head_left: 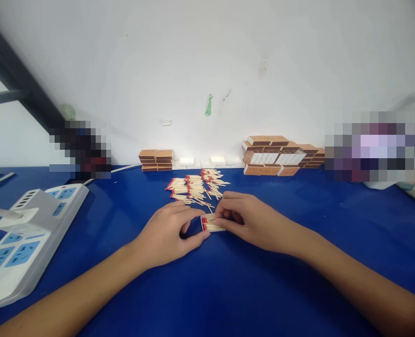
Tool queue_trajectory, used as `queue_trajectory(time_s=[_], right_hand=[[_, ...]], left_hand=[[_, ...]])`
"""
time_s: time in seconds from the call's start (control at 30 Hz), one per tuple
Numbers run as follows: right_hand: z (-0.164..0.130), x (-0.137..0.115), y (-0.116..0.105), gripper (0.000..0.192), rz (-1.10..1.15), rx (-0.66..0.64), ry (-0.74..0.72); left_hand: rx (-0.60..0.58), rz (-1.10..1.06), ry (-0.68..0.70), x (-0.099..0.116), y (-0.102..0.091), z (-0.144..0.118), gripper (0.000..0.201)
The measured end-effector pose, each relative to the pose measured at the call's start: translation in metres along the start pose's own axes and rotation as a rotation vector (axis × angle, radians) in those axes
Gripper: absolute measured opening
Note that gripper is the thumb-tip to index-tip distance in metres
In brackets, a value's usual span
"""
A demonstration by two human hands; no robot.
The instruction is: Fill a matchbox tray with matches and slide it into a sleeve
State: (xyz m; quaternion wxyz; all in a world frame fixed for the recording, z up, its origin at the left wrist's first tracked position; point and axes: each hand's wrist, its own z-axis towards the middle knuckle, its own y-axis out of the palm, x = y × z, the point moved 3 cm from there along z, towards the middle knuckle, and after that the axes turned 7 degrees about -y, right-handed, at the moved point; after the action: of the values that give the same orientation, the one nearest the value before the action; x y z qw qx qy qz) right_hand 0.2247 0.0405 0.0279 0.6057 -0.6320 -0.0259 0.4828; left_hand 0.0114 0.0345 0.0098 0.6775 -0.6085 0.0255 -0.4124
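Observation:
A white matchbox tray (218,230) with red-headed matches (209,223) in it lies on the blue table before me. My left hand (170,231) grips the tray's left end, the thumb at the near side and the index finger at the far side. Over the tray's right end, my right hand (240,215) has its thumb and fingers pinched together at the matches; whether a match is between the fingertips is hidden. Just beyond the hands, loose matches (195,186) lie in several heaps, most heads pointing left.
Stacked brown matchboxes (156,160) stand at the wall, with a larger stack of matchboxes (272,169) to the right. White trays (217,160) line the wall between them. A power strip (58,210) with a plugged-in adapter lies at left. Blurred items sit at both far sides.

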Motion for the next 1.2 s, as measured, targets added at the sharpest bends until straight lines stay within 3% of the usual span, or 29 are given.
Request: queue_trajectory(time_s=[0.47,0.97,1.2], right_hand=[[0.002,0.004,-0.002,0.017,0.012,0.060,0.000],[0.004,0.005,-0.002,0.017,-0.003,0.039,-0.027],[0.008,0.018,0.001,0.029,-0.025,0.197,0.152]], left_hand=[[0.020,0.003,0.030,-0.001,-0.001,-0.001,0.025],[-0.003,0.024,0.043,0.001,-0.003,0.000,0.027],[-0.018,-0.055,0.124,0.009,-0.002,-0.003,0.028]])
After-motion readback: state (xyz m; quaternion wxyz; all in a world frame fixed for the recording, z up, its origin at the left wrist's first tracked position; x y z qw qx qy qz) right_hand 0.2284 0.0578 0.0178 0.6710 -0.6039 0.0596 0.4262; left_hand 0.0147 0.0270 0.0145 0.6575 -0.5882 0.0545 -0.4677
